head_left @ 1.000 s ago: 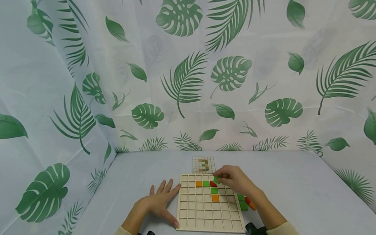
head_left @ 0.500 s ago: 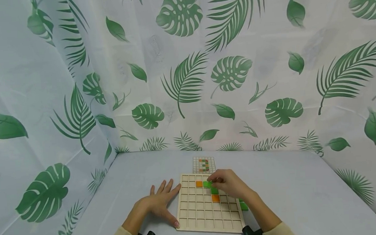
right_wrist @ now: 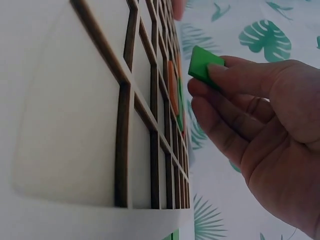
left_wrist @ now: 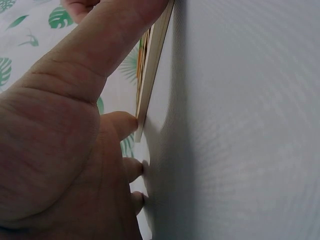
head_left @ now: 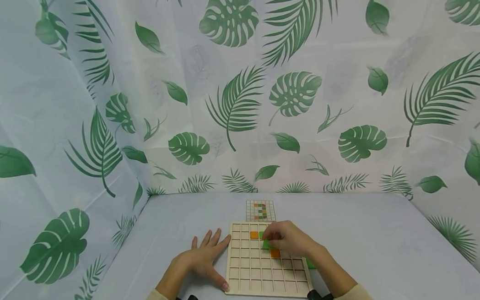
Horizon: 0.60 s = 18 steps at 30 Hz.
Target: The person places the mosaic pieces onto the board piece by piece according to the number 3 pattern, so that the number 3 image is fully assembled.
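A wooden grid board lies on the table. My left hand rests at its left side with fingers spread, the thumb at the near left corner and the index fingertip at the edge. Between thumb and fingers, my right hand pinches a green square tile, tilted above the grid. On the board sit an orange tile, a green tile beside it and a second orange tile nearer me. The right hand hides the red and green tiles between them.
Behind the board lies a small pattern card printed with a grid and coloured squares. Loose green tiles lie off the board's right edge, partly covered by my right forearm. A leaf-print curtain hangs behind the table.
My right hand has moved left and nearer to me over the grid, carrying the green tile from the far right of the coloured tiles. The left hand has stayed in place.
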{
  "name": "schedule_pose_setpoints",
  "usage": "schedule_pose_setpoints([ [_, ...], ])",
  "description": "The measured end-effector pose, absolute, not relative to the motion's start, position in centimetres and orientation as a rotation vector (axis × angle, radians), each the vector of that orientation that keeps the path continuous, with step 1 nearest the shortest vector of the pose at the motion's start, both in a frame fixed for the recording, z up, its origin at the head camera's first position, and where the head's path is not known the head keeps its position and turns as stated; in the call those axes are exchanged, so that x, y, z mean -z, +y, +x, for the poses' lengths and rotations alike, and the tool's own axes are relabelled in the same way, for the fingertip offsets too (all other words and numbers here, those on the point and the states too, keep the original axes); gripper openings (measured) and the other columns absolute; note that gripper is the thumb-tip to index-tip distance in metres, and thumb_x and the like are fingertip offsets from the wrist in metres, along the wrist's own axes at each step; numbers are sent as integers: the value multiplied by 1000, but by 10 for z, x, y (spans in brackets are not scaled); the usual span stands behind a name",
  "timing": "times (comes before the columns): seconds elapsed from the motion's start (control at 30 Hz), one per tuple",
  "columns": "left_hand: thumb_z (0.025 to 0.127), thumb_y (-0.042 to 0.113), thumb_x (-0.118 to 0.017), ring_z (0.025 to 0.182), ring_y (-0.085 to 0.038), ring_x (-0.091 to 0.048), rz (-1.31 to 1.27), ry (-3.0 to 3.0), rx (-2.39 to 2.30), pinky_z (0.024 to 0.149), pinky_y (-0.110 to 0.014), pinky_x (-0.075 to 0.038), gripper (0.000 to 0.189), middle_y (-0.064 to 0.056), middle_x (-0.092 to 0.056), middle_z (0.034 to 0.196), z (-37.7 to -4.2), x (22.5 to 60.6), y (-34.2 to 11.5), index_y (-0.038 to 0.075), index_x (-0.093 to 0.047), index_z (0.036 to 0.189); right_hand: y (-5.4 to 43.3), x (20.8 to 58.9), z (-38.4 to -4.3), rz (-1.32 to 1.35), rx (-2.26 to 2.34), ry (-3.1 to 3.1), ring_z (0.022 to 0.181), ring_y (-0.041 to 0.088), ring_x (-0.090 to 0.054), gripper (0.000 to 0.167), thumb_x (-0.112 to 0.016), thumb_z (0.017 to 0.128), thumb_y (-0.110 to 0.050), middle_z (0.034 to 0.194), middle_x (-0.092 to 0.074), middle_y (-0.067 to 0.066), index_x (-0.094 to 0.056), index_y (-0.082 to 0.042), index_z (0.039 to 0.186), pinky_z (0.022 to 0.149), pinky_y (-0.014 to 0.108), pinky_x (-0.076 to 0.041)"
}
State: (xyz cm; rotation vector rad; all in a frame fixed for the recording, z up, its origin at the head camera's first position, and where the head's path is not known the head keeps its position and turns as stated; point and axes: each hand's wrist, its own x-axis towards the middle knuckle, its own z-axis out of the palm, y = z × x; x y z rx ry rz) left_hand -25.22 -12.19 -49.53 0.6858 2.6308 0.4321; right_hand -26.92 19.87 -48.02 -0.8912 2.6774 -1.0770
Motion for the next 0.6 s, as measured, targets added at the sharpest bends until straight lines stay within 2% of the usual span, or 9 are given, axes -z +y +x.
schedule_pose_setpoints([
  [0.37, 64, 71, -89, 162, -42, 3, 690, 2635, -413, 120, -78, 0, 136, -13, -2, 177, -253, 497, -122, 29, -15, 169, 192, 485, -267, -923, 1067, 2666, 85, 4, -64, 14, -75, 95, -6, 102, -73, -3, -79, -9, 108, 74, 23, -55],
  [0.6, 64, 72, -89, 162, -42, 3, 690, 2635, -407, 120, -78, 0, 136, -14, -3, 176, -253, 496, -122, 28, -14, 169, 190, 489, -267, -906, 1039, 2664, 85, 4, -64, 14, -75, 95, -6, 100, -73, -5, -79, -11, 108, 74, 24, -55],
])
